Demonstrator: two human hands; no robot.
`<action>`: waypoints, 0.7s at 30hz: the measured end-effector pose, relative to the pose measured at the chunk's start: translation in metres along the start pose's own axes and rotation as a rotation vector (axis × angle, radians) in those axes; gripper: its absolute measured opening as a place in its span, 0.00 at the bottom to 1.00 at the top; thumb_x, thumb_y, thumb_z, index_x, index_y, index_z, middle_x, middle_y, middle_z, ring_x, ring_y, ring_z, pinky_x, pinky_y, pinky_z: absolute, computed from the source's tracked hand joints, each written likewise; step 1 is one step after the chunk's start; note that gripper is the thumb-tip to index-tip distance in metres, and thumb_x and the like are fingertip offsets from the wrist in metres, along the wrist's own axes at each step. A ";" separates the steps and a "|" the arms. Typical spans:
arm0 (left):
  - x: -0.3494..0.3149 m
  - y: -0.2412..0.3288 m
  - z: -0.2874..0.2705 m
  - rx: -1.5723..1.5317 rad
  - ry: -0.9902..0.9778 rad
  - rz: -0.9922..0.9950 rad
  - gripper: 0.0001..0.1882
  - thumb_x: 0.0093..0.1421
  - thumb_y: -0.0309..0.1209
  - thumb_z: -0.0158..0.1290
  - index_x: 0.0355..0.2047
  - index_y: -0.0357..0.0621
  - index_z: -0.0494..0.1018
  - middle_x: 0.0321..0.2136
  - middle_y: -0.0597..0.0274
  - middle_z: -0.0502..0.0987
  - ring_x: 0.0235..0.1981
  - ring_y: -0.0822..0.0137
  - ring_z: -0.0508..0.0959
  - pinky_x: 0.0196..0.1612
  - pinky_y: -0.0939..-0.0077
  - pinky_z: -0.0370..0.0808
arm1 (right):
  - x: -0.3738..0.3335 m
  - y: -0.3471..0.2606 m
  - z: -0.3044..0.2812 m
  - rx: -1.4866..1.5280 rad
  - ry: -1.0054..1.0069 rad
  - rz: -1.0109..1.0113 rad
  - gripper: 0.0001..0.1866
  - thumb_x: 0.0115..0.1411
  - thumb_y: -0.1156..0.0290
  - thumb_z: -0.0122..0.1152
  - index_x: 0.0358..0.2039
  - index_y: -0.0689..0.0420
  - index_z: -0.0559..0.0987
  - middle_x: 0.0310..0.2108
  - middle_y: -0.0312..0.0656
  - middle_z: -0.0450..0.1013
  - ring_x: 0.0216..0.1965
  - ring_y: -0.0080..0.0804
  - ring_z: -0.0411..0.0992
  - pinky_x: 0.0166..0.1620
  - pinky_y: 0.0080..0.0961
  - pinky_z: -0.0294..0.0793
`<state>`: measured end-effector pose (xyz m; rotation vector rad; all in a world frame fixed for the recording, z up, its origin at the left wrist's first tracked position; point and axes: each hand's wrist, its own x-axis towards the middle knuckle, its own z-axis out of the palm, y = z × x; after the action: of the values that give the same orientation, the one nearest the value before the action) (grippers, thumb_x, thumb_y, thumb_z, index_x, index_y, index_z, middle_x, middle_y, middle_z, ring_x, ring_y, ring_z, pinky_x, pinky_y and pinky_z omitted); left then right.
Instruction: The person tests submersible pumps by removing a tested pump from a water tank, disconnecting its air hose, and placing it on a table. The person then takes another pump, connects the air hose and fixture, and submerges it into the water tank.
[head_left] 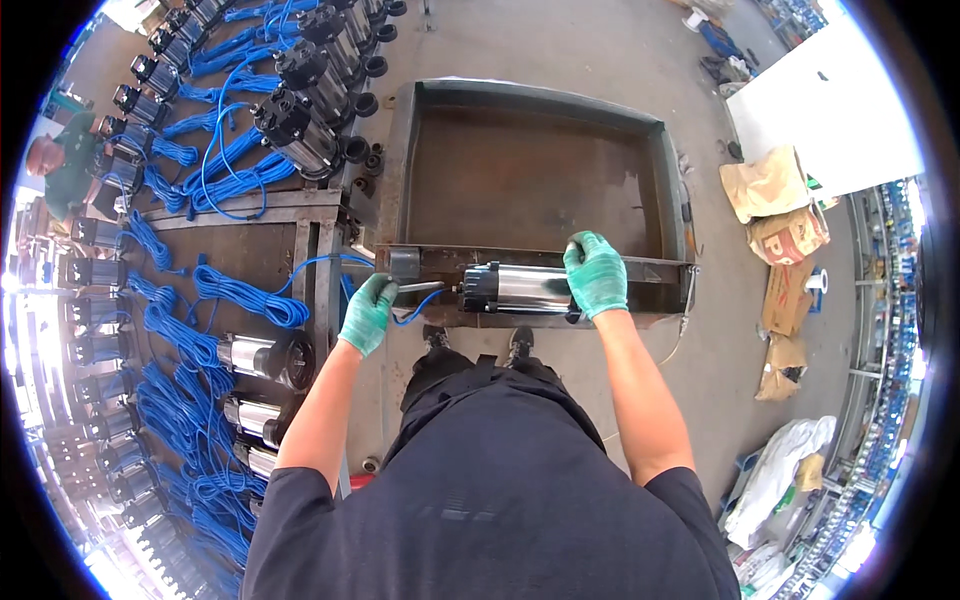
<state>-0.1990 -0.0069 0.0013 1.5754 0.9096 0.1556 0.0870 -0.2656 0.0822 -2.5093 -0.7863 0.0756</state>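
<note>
A steel-bodied pump (532, 288) with a black end cap lies on its side across the near edge of the metal tank. My right hand (597, 275), in a green glove, grips the pump's right end with bent fingers. A blue cable (425, 305) bends close by the pump's black left end; exactly where it joins is hard to see. My left hand (368, 318), also gloved in green, is closed around a slim grey metal bar-shaped tool (418, 287), which points toward that end. The tool's gripped part is hidden by the glove.
Behind the pump stands the rectangular metal tank (535, 93). Upright pumps (300, 135) and bundled blue cables (250, 295) crowd the benches at left, where another person (75, 165) stands. Brown paper sacks (785, 235) and a white panel (830, 105) are at right.
</note>
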 end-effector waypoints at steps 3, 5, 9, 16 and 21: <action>0.000 0.000 0.009 -0.069 -0.049 -0.019 0.12 0.70 0.31 0.54 0.50 0.39 0.75 0.39 0.65 0.80 0.40 0.74 0.75 0.48 0.78 0.72 | 0.000 0.002 0.000 0.001 -0.009 -0.018 0.09 0.63 0.65 0.58 0.38 0.56 0.81 0.39 0.49 0.79 0.40 0.52 0.77 0.45 0.44 0.77; 0.001 0.002 0.016 -0.126 -0.057 -0.024 0.12 0.71 0.31 0.53 0.50 0.39 0.75 0.40 0.65 0.80 0.40 0.74 0.74 0.47 0.79 0.72 | -0.001 0.002 0.001 0.003 -0.008 -0.024 0.09 0.63 0.65 0.58 0.38 0.56 0.81 0.39 0.49 0.79 0.40 0.52 0.77 0.45 0.44 0.77; 0.013 0.003 0.019 -0.155 -0.101 -0.006 0.12 0.71 0.35 0.54 0.50 0.44 0.76 0.32 0.73 0.76 0.28 0.81 0.70 0.30 0.82 0.69 | -0.001 0.002 0.001 -0.003 -0.015 -0.009 0.09 0.63 0.65 0.58 0.38 0.56 0.81 0.39 0.49 0.79 0.40 0.52 0.77 0.45 0.44 0.76; 0.031 0.020 0.014 -0.365 -0.285 -0.500 0.18 0.71 0.45 0.52 0.52 0.49 0.76 0.31 0.73 0.77 0.26 0.77 0.72 0.29 0.79 0.69 | 0.001 0.002 0.000 -0.019 -0.036 -0.001 0.10 0.64 0.64 0.57 0.39 0.56 0.81 0.40 0.50 0.79 0.41 0.52 0.77 0.46 0.44 0.77; 0.028 0.024 0.012 -0.603 -0.361 -0.518 0.19 0.71 0.45 0.52 0.55 0.49 0.75 0.27 0.71 0.76 0.24 0.76 0.72 0.28 0.80 0.69 | 0.001 0.004 0.001 -0.015 -0.024 0.006 0.10 0.64 0.64 0.57 0.39 0.56 0.81 0.40 0.50 0.79 0.41 0.52 0.78 0.46 0.44 0.77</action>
<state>-0.1617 0.0027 0.0091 0.7462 0.8498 -0.2046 0.0896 -0.2677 0.0797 -2.5294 -0.7912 0.1023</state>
